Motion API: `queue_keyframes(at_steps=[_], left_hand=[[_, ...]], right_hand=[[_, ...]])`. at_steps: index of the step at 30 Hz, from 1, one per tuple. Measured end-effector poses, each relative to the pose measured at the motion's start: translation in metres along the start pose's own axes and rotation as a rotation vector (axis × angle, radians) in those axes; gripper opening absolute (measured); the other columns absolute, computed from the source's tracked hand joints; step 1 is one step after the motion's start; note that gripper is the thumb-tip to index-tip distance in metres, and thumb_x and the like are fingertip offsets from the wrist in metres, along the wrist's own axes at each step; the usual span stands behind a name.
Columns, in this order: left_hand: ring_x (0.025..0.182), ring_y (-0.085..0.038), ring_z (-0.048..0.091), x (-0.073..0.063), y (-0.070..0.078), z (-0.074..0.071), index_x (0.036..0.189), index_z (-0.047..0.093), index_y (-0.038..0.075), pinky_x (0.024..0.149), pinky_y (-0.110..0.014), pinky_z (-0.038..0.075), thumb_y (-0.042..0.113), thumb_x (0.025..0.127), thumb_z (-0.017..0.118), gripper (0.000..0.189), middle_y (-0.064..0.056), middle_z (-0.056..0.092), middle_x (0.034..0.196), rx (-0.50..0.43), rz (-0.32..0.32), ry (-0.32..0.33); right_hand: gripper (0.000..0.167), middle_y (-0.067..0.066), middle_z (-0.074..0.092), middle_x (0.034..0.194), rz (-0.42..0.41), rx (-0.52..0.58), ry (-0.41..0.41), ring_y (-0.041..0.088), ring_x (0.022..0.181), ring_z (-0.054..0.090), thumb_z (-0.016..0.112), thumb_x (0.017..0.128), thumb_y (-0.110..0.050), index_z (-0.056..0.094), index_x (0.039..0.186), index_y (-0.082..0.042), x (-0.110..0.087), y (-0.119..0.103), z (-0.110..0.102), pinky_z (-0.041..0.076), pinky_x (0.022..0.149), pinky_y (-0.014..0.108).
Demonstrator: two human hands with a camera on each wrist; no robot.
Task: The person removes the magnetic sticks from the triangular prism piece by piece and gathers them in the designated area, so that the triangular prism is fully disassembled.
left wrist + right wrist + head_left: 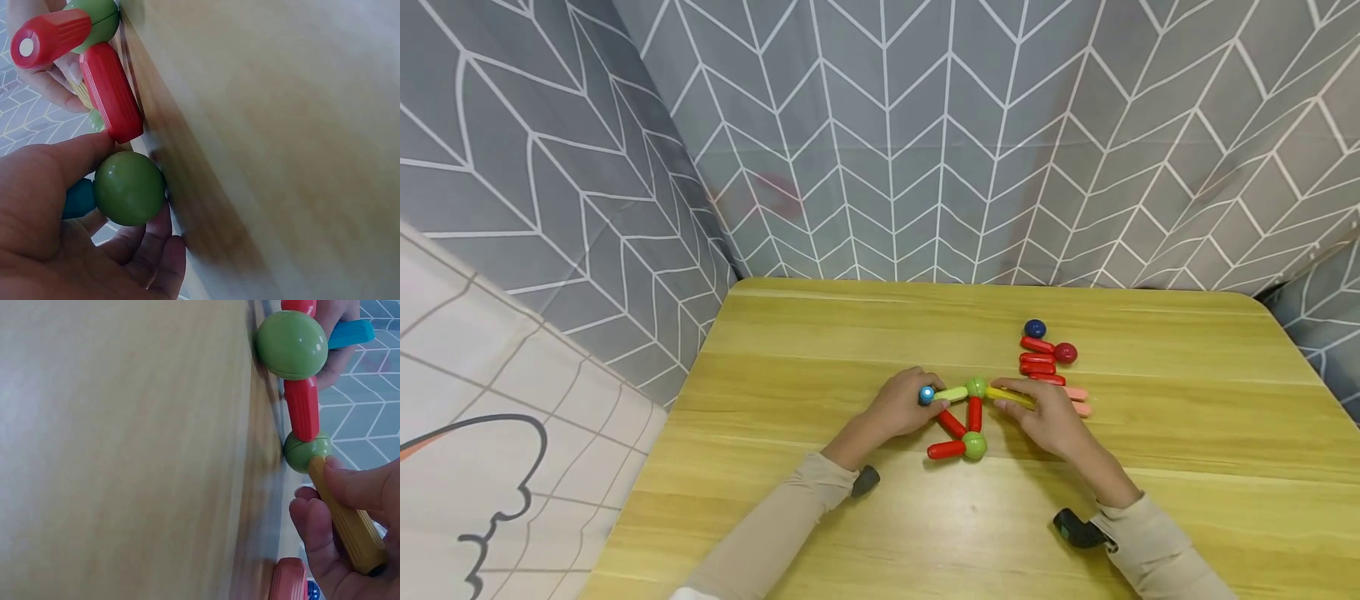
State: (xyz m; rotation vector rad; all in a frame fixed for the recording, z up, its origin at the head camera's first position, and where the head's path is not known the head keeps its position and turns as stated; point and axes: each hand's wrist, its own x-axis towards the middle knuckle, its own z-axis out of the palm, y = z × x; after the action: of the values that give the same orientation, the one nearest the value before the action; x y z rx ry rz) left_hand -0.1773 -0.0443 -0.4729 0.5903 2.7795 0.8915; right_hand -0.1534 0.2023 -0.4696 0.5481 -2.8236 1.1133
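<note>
A triangle of magnetic rods and green balls stands on the table. My left hand (898,406) holds its left corner, with thumb and fingers around a green ball (130,189) that has a blue rod (927,394) standing up from it. My right hand (1052,421) pinches a yellow rod (350,525) whose end meets the far green ball (976,387). A light green rod (951,395) and two red rods (975,414) form the sides. From the near green ball (974,446) another red rod (946,450) sticks out to the left.
Beyond my right hand lie several loose red rods (1037,358), pink rods (1077,393), a dark blue ball (1035,328) and a dark red ball (1066,353). A patterned grey curtain (887,150) hangs behind the wooden table (820,317).
</note>
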Motion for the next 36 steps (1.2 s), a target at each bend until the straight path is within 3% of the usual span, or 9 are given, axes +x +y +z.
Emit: queue_keyframes(at_steps=[12,28,36], left_hand=[[0.089,-0.014,0.054,0.001,-0.001,0.001,0.108,0.076,0.013,0.078,-0.024,0.042,0.029,0.094,0.071,0.022,-0.003,0.068,0.098,-0.006,0.017,0.003],[0.096,-0.019,0.057,0.001,0.0,-0.002,0.108,0.076,0.013,0.082,-0.026,0.043,0.03,0.095,0.07,0.022,-0.004,0.07,0.103,0.009,0.013,0.0],[0.095,-0.018,0.055,0.001,0.001,-0.001,0.106,0.076,0.014,0.08,-0.026,0.042,0.03,0.095,0.071,0.021,-0.003,0.069,0.101,0.005,-0.002,-0.004]], right_hand=[[0.028,0.021,0.072,0.119,0.061,-0.08,0.048,0.041,0.115,0.066,0.068,0.094,-0.007,0.071,0.12,0.002,-0.002,-0.009,0.004,0.053,0.095,0.057],[0.026,0.018,0.075,0.112,0.068,-0.021,0.122,0.038,0.11,0.068,0.076,0.089,-0.009,0.073,0.113,-0.001,-0.01,-0.005,0.004,0.053,0.093,0.055],[0.026,0.02,0.075,0.11,0.092,-0.078,0.166,0.039,0.106,0.069,0.075,0.089,-0.009,0.073,0.112,0.001,-0.011,-0.01,0.008,0.055,0.09,0.055]])
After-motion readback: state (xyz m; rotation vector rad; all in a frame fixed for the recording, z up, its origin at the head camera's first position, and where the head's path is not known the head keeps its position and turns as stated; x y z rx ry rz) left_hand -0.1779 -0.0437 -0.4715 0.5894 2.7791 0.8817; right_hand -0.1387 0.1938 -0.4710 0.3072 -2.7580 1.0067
